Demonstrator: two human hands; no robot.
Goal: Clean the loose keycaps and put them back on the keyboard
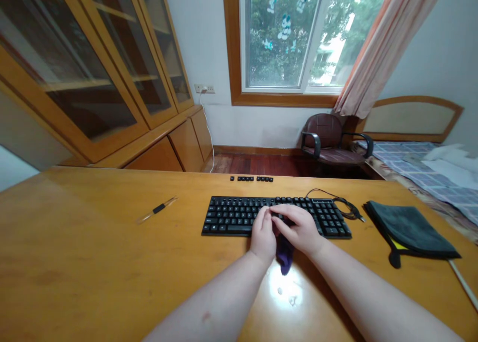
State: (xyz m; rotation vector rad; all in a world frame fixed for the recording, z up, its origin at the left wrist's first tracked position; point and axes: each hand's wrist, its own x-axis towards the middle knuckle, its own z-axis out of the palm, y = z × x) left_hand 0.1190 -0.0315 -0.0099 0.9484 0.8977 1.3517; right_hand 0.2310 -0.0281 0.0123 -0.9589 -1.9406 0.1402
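A black keyboard (239,214) lies on the wooden desk (93,262), its cable coiled at the right end. Both of my hands rest together over the keyboard's front middle. My left hand (262,235) is curled, its fingers closed on a purple cloth (285,256) that hangs down between the wrists. My right hand (300,227) lies over the keys beside it, fingers bent and pressing on the same cloth. A row of loose black keycaps (252,178) sits at the desk's far edge behind the keyboard.
A thin tool with a black middle (157,209) lies left of the keyboard. A folded dark cloth (411,230) sits at the right. Beyond the desk are a brown chair (330,143), a bed (429,158), glass-door cabinets (112,73) and a window.
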